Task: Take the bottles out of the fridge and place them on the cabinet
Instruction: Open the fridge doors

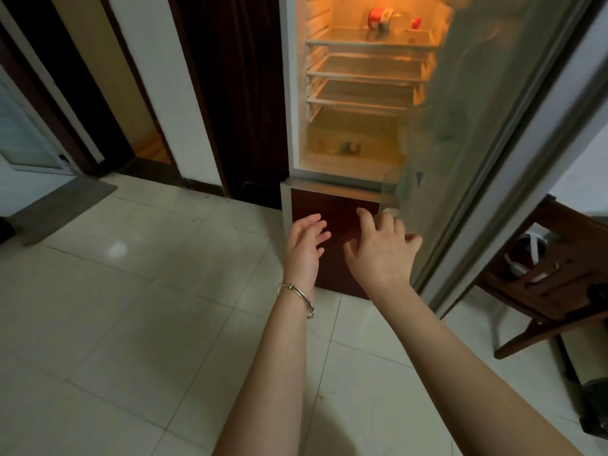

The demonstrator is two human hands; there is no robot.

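While the fridge (290,93) stands with its door (493,110) swung wide to the right, I read the following from the head view.

1. Bottle (383,18): it lies on its side on the top shelf (371,42), lit orange from inside. It has a red label and a red cap, and the cap points right. Neither hand touches it; both are well below it. The three shelves under it show only bare glass.

2. Drawer (348,148): at the bottom of the lit compartment, it holds a few small items that are too blurred for me to name.

3. Left hand (304,245): released, fingers straight and close together, palm turned to the right. It hangs in front of the dark red lower door (329,205) and holds nothing. A metal bracelet (296,296) sits on its wrist.

4. Right hand (381,251): back toward the camera, fingers spread and slightly bent, just beside the lower edge of the open door. A clear round rim (390,211) shows at its fingertips. I cannot tell whether the hand grasps that item or only reaches near it, nor what the item is.

5. Surroundings: pale floor tiles (131,291) lie under both arms, and a wooden chair (559,274) stands at the right, beyond the open door.
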